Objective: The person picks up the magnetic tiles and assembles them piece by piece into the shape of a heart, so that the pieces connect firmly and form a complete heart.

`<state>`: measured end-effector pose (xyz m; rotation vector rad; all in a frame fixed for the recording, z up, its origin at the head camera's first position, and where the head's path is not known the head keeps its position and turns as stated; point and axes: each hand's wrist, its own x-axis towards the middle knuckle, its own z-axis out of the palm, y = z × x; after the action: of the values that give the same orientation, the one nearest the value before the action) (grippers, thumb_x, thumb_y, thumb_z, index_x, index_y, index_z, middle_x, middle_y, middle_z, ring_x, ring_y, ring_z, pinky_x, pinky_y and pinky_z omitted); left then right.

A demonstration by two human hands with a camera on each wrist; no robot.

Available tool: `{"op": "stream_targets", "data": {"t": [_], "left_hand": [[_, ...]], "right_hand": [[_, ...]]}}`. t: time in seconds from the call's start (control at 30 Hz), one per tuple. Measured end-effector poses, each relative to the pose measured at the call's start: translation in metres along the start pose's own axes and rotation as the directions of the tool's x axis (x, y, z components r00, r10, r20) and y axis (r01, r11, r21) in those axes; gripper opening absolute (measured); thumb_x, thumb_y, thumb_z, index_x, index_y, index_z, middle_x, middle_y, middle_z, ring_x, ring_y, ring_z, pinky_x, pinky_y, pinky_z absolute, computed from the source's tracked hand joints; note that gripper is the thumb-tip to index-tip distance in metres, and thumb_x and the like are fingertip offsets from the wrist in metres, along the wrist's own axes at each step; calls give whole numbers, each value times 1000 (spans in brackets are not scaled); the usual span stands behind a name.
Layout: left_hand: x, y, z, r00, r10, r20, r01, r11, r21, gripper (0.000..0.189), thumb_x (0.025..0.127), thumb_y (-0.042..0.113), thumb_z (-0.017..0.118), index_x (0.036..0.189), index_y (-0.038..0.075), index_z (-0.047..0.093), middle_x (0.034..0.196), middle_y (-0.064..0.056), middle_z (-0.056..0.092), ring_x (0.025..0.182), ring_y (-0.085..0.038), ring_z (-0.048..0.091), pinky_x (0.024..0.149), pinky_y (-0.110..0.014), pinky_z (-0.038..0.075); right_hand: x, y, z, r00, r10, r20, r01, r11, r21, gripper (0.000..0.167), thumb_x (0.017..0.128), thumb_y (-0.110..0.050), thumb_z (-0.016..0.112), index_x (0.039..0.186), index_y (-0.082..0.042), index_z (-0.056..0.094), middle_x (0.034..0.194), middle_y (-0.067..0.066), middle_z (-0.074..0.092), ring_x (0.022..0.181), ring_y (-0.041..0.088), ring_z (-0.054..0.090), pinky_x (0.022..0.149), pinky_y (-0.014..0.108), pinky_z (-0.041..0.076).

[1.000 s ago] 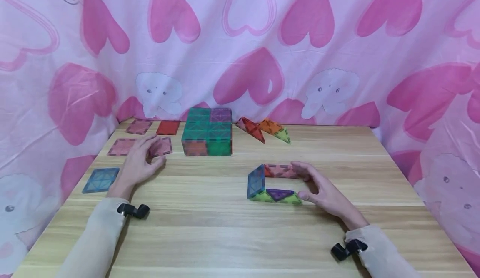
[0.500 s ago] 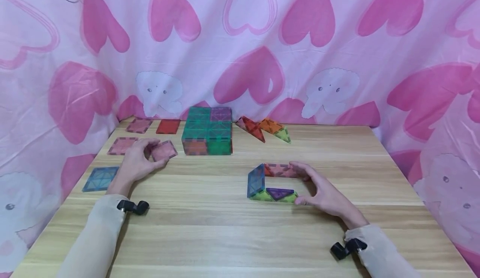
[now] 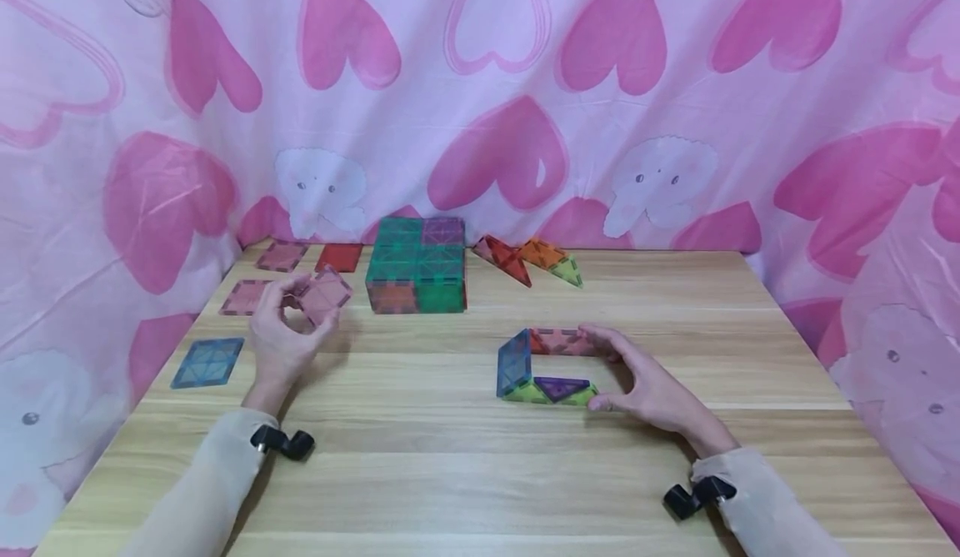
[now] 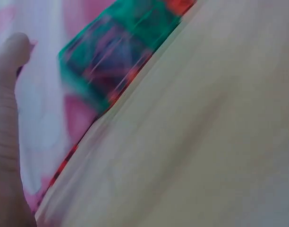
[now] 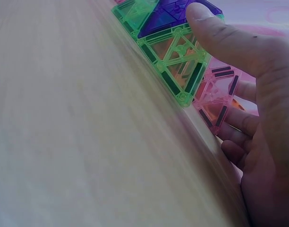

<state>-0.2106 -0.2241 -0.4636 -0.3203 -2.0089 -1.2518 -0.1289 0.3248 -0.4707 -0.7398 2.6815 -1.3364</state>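
Observation:
My left hand [image 3: 283, 348] pinches a pink square magnetic tile [image 3: 327, 292] between thumb and fingers, raised off the table and tilted. Only part of that hand shows in the left wrist view, and the tile is hidden there. My right hand [image 3: 648, 383] holds the right end of a low frame of magnetic tiles. Its thumb lies at the front wall of green triangles [image 5: 182, 66] and a purple triangle [image 3: 561, 388]; the fingers are behind the pink back wall [image 5: 213, 94]. A blue tile [image 3: 514, 365] stands as the frame's left side.
A green and purple tile block [image 3: 416, 265] stands at the back. Left of it lie a red tile [image 3: 339, 257] and pink tiles [image 3: 281, 255], with a blue tile [image 3: 207, 363] nearer. Red triangles [image 3: 504, 258] and orange-green triangles [image 3: 550, 260] lie to its right. A heart-printed curtain surrounds the table.
My left hand has picked up the pink tile from the table, lifting it and turning it slightly. The right thumb has closed in on the frame's front wall.

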Motion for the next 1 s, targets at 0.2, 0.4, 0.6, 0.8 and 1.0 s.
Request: {"op": "stream_targets", "data": {"t": [0.2, 0.4, 0.6, 0.8, 1.0], "left_hand": [[-28, 31, 30, 987, 101, 122, -82, 985, -150, 75, 66, 6, 95, 134, -12, 68, 121, -30, 72, 99, -27, 63, 89, -20, 50], [-50, 58, 79, 937, 185, 297, -110, 961, -252, 80, 67, 18, 98, 141, 4, 70, 130, -14, 74, 106, -27, 67, 92, -30, 56], [-62, 94, 139, 894, 259, 365, -111, 918, -381, 77, 74, 27, 95, 144, 9, 67, 135, -8, 72, 115, -27, 66, 91, -39, 58], [-67, 122, 187, 876, 328, 354, -158, 888, -431, 75, 79, 34, 90, 146, 11, 65, 138, -9, 72, 123, -24, 65, 95, -45, 58], [-67, 132, 210, 837, 352, 420, -153, 886, -438, 80, 79, 35, 90, 150, 10, 61, 138, -6, 71, 130, -21, 62, 114, -42, 52]], "right_hand": [[-1, -2, 1, 1000, 12, 0, -12, 1000, -7, 104, 89, -25, 97, 173, -27, 37, 171, 5, 48, 155, 32, 45, 121, 16, 33], [-1, -3, 0, 1000, 16, -5, -16, 1000, -23, 105, 88, -27, 97, 173, -29, 37, 171, 5, 49, 155, 32, 46, 121, 15, 32], [-1, -2, 2, 1000, 5, 5, -5, 1000, -10, 104, 89, -29, 97, 173, -25, 37, 172, 6, 46, 159, 36, 42, 124, 10, 24], [1, -2, 4, 1000, -1, 7, 1, 1000, 5, 105, 88, -33, 97, 173, -24, 36, 171, 6, 48, 158, 36, 44, 125, 10, 22], [2, -1, 2, 1000, 0, 8, 0, 1000, 7, 106, 88, -35, 98, 173, -26, 36, 167, 5, 52, 155, 34, 49, 126, 14, 24]]}}
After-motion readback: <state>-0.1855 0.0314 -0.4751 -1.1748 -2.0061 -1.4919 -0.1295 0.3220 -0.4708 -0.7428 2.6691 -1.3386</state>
